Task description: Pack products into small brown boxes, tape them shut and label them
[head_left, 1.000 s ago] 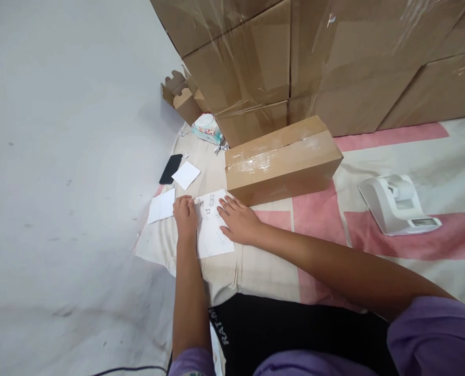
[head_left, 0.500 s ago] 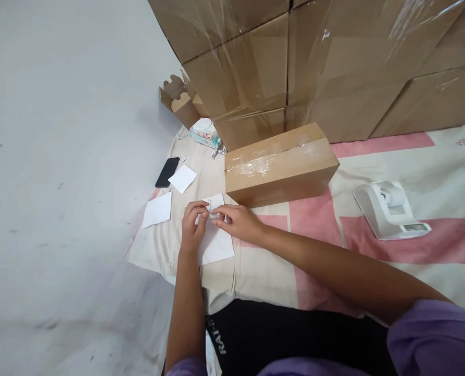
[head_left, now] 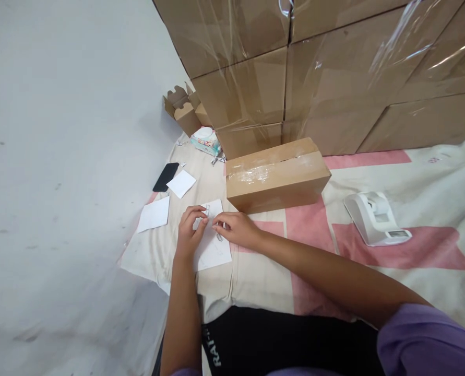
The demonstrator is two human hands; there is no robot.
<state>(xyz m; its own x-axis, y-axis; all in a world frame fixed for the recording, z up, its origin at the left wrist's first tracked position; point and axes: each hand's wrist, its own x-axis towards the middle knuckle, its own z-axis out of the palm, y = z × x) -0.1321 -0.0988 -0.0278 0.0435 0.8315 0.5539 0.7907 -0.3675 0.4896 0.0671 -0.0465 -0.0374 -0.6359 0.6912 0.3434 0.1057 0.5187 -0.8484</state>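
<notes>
Three white sheets lie on the blanket [head_left: 255,271]: two blank cards [head_left: 153,214] to the left, and one paper [head_left: 212,245] under both hands. The left hand [head_left: 189,233] and right hand [head_left: 235,230] meet fingertip to fingertip, pinching a small metal clip [head_left: 207,210], too tiny to make out, just above that paper. One brown box [head_left: 277,174], one black phone [head_left: 165,177] and one white device [head_left: 375,218] lie nearby.

Bright, even, soft light with faint shadows; glare streaks the plastic wrap [head_left: 377,57] on the boxes; the edges bow; focus is slightly soft.
</notes>
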